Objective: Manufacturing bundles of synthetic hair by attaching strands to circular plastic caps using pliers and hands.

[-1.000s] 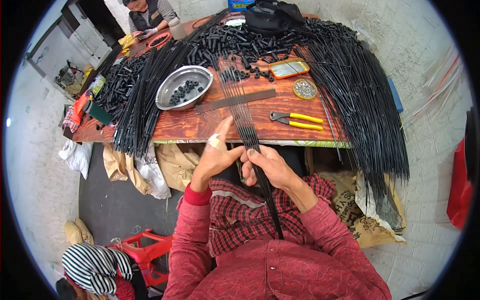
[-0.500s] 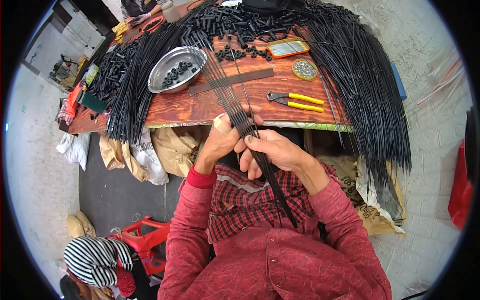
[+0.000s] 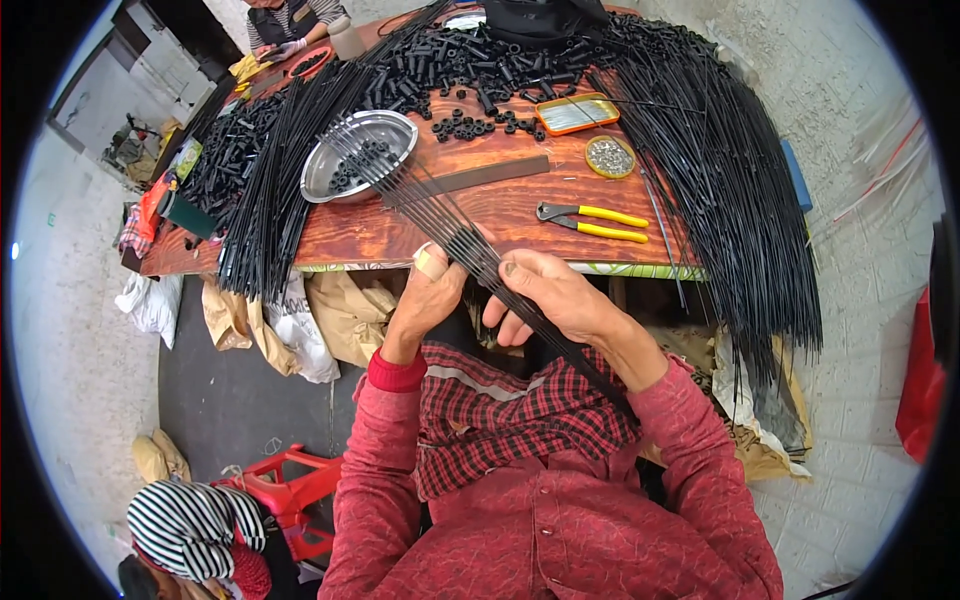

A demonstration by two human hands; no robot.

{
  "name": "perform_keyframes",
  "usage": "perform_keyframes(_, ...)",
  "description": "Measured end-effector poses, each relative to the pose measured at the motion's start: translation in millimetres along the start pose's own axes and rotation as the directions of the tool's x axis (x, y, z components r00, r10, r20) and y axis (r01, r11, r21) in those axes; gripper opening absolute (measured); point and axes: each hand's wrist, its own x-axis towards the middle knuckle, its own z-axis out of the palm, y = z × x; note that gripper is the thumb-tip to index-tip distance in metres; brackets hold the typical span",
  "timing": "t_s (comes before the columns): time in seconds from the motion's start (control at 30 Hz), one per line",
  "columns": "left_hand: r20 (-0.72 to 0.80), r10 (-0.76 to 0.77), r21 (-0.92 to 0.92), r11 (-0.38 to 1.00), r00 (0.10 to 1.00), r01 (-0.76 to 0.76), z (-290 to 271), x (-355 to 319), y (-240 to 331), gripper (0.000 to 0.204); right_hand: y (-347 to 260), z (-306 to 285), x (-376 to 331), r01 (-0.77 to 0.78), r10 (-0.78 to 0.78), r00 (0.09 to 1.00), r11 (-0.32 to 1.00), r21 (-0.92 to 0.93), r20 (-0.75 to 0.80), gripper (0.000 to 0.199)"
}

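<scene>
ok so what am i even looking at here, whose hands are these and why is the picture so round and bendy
The picture comes from a wide fisheye camera worn on a person's head, looking down, so straight edges bend near the rim. The two bare hands are that person's own. The left hand and right hand together hold a bundle of thin black rods that fans out over the wooden table. On the table lie a metal bowl with small black parts, yellow-handled pliers, a round tin, loose black tubes and big heaps of black rods. Another person works at the far end.
</scene>
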Motion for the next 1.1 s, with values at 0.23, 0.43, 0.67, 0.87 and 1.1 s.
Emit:
perform_keyframes(0.23,0.135,0.068,0.042,0.996,0.988,-0.075,7.4,-1.9,1.2,0.020,5.1,-3.9,-11.2,-0.030,0.032,0.999,0.995,-0.099,0.016,0.035)
perform_keyframes(0.43,0.261,-0.030,0.214,0.977,0.965,-0.027,21.2,-12.1,-5.2,0.017,17.3,-10.2,-16.9,-0.140,0.125,0.985,0.982,0.127,0.116,0.038)
perform_keyframes(0.67,0.302,-0.044,0.246,0.969,0.952,-0.033,32.9,-25.2,-11.7,0.023,25.7,-10.1,-28.8,-0.123,0.120,0.991,0.991,0.055,0.067,0.032)
perform_keyframes(0.87,0.293,-0.274,0.380,0.912,0.916,0.151,35.4,-37.3,1.8,0.019,6.4,-7.4,-32.8,-0.022,0.012,0.994,0.996,0.086,0.109,0.033)
perform_keyframes(1.1,0.521,-0.045,0.018,0.999,0.853,0.041,43.7,-64.3,-12.9,0.018,-21.5,-2.8,-48.9,0.087,-0.107,0.966,0.992,0.094,0.237,0.030)
